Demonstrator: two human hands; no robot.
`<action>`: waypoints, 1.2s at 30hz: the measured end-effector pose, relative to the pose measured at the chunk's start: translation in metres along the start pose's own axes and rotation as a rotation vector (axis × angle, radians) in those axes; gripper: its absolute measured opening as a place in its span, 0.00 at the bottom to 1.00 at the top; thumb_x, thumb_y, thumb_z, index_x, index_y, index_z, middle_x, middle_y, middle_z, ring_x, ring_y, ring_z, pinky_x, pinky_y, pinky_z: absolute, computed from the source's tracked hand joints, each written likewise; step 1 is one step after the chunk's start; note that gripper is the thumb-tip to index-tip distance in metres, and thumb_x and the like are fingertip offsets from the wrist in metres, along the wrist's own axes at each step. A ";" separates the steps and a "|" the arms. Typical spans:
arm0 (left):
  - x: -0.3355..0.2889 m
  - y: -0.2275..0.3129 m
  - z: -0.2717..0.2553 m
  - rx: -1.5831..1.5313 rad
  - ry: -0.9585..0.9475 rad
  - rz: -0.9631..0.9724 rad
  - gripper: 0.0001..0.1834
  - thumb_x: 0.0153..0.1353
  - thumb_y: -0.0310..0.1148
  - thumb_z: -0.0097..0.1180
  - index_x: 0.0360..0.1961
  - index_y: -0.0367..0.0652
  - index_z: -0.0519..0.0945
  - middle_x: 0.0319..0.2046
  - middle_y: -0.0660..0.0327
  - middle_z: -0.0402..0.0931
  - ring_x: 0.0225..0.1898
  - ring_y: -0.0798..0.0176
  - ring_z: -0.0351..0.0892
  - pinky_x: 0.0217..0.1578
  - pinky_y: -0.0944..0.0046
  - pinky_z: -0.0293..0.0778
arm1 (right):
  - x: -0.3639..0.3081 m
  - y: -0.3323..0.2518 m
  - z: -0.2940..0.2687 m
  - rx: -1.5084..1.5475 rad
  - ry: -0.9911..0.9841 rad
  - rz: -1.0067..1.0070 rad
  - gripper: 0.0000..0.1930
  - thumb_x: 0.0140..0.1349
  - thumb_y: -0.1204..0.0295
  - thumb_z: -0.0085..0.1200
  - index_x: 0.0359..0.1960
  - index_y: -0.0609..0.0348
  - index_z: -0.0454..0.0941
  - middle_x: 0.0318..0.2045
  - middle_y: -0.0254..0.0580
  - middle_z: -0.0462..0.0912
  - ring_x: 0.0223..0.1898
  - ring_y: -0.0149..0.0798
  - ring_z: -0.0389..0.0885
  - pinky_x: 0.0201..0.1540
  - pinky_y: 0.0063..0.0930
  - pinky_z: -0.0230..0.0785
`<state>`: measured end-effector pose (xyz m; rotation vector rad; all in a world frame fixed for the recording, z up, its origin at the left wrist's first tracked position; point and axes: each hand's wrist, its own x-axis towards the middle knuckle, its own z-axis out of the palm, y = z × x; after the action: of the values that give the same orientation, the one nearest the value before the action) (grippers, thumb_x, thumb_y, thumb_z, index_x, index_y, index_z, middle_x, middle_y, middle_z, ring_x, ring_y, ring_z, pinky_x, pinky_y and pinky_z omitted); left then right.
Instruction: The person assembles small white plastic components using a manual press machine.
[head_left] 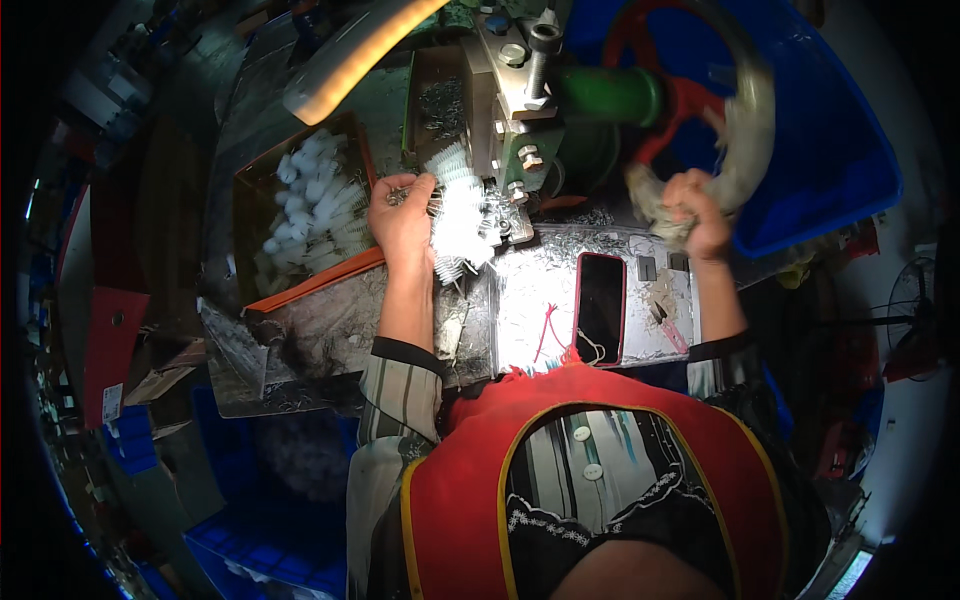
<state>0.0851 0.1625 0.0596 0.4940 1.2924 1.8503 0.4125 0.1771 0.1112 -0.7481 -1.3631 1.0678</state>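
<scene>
Gripping the wrapped wheel rim [757, 115] at two o'clock in the head view, my right hand [700, 210] is closed; near eleven, my left hand [402, 220], fingers narrow, meets white bristly pieces [462, 215] at twelve, hold unclear to me
</scene>
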 end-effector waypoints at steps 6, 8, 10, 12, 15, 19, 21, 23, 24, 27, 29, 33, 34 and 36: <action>0.004 0.014 -0.013 0.543 -0.211 0.111 0.13 0.46 0.26 0.65 0.30 0.37 0.73 0.22 0.59 0.74 0.18 0.71 0.70 0.16 0.71 0.66 | 0.000 -0.008 0.008 -0.070 0.055 0.148 0.08 0.47 0.74 0.49 0.13 0.62 0.69 0.15 0.35 0.70 0.17 0.26 0.65 0.24 0.19 0.58; 0.000 0.023 -0.008 0.468 -0.314 0.015 0.14 0.48 0.28 0.65 0.33 0.38 0.72 0.22 0.60 0.75 0.17 0.73 0.68 0.14 0.73 0.63 | 0.002 -0.025 0.011 -0.028 0.060 0.142 0.10 0.47 0.75 0.50 0.11 0.61 0.68 0.14 0.35 0.70 0.17 0.27 0.67 0.23 0.20 0.60; 0.000 0.023 -0.008 0.424 -0.352 -0.001 0.13 0.48 0.26 0.64 0.32 0.39 0.71 0.22 0.60 0.76 0.16 0.74 0.68 0.14 0.74 0.63 | 0.010 -0.043 0.020 -0.091 0.148 0.254 0.12 0.49 0.75 0.45 0.09 0.57 0.63 0.09 0.35 0.63 0.14 0.30 0.64 0.26 0.23 0.63; -0.002 0.019 -0.011 0.231 -0.294 -0.045 0.12 0.47 0.23 0.63 0.30 0.39 0.71 0.21 0.59 0.75 0.16 0.73 0.69 0.14 0.74 0.62 | 0.018 -0.050 0.021 -0.065 0.192 0.270 0.13 0.49 0.74 0.47 0.09 0.58 0.64 0.09 0.36 0.65 0.12 0.31 0.66 0.22 0.23 0.63; 0.000 0.010 -0.018 0.136 -0.251 -0.051 0.11 0.48 0.22 0.62 0.29 0.40 0.71 0.21 0.59 0.76 0.16 0.73 0.69 0.14 0.74 0.63 | 0.028 -0.069 0.024 -0.079 0.169 0.337 0.11 0.48 0.72 0.49 0.11 0.62 0.69 0.09 0.39 0.69 0.12 0.33 0.69 0.19 0.26 0.63; 0.003 0.007 -0.014 0.173 -0.161 -0.051 0.11 0.47 0.21 0.61 0.29 0.40 0.71 0.21 0.60 0.76 0.16 0.73 0.69 0.14 0.74 0.63 | 0.033 -0.077 0.021 -0.089 0.126 0.350 0.11 0.48 0.72 0.50 0.11 0.62 0.69 0.09 0.40 0.69 0.12 0.34 0.70 0.20 0.26 0.64; 0.001 0.011 -0.010 0.188 -0.143 -0.048 0.11 0.47 0.21 0.61 0.29 0.40 0.71 0.21 0.60 0.76 0.16 0.73 0.69 0.14 0.74 0.63 | 0.034 -0.076 0.016 -0.068 0.090 0.362 0.12 0.48 0.71 0.51 0.11 0.61 0.68 0.09 0.41 0.69 0.11 0.35 0.69 0.20 0.27 0.65; 0.000 0.012 -0.008 0.206 -0.127 -0.045 0.11 0.47 0.21 0.61 0.29 0.40 0.71 0.20 0.60 0.76 0.16 0.73 0.69 0.14 0.74 0.63 | 0.037 -0.086 0.019 -0.082 0.083 0.379 0.12 0.48 0.71 0.51 0.11 0.60 0.68 0.09 0.41 0.69 0.11 0.35 0.69 0.20 0.28 0.65; 0.001 0.010 -0.008 0.185 -0.118 -0.041 0.11 0.47 0.21 0.61 0.29 0.40 0.71 0.20 0.60 0.75 0.16 0.73 0.69 0.14 0.74 0.62 | 0.042 -0.091 0.020 -0.097 0.080 0.402 0.12 0.49 0.70 0.51 0.11 0.58 0.67 0.09 0.41 0.69 0.11 0.35 0.69 0.20 0.28 0.65; 0.004 0.007 -0.009 0.183 -0.099 -0.036 0.10 0.47 0.21 0.61 0.29 0.39 0.71 0.19 0.60 0.74 0.15 0.73 0.69 0.13 0.74 0.62 | 0.054 -0.098 0.023 -0.103 0.020 0.399 0.13 0.49 0.71 0.52 0.12 0.56 0.66 0.09 0.39 0.67 0.10 0.35 0.67 0.18 0.28 0.65; 0.004 0.006 -0.011 0.200 -0.083 -0.033 0.10 0.46 0.21 0.61 0.28 0.39 0.71 0.19 0.61 0.74 0.15 0.73 0.69 0.13 0.74 0.62 | 0.055 -0.096 0.024 -0.094 -0.008 0.379 0.13 0.50 0.71 0.53 0.12 0.56 0.66 0.08 0.38 0.66 0.09 0.34 0.67 0.18 0.28 0.65; -0.001 0.008 -0.010 0.180 -0.090 -0.029 0.10 0.46 0.22 0.61 0.28 0.39 0.71 0.19 0.61 0.73 0.14 0.72 0.69 0.13 0.73 0.63 | 0.014 -0.050 0.024 -0.037 0.142 0.125 0.11 0.50 0.73 0.52 0.13 0.58 0.67 0.11 0.37 0.68 0.12 0.31 0.69 0.17 0.26 0.64; 0.001 0.009 -0.007 0.178 -0.097 -0.025 0.10 0.46 0.22 0.61 0.28 0.39 0.71 0.19 0.62 0.73 0.14 0.72 0.69 0.13 0.73 0.63 | 0.005 -0.029 0.022 -0.040 0.266 -0.018 0.10 0.50 0.73 0.52 0.14 0.61 0.70 0.13 0.38 0.71 0.15 0.29 0.71 0.19 0.25 0.64; 0.003 0.007 -0.007 0.191 -0.123 -0.021 0.12 0.47 0.24 0.63 0.28 0.39 0.71 0.20 0.62 0.72 0.14 0.72 0.68 0.13 0.73 0.63 | 0.003 -0.008 0.011 0.009 0.143 -0.026 0.10 0.50 0.73 0.52 0.14 0.61 0.70 0.14 0.38 0.71 0.16 0.28 0.71 0.20 0.23 0.63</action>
<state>0.0756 0.1600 0.0632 0.6816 1.3914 1.6604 0.4030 0.1753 0.1212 -0.7831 -1.2428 0.9806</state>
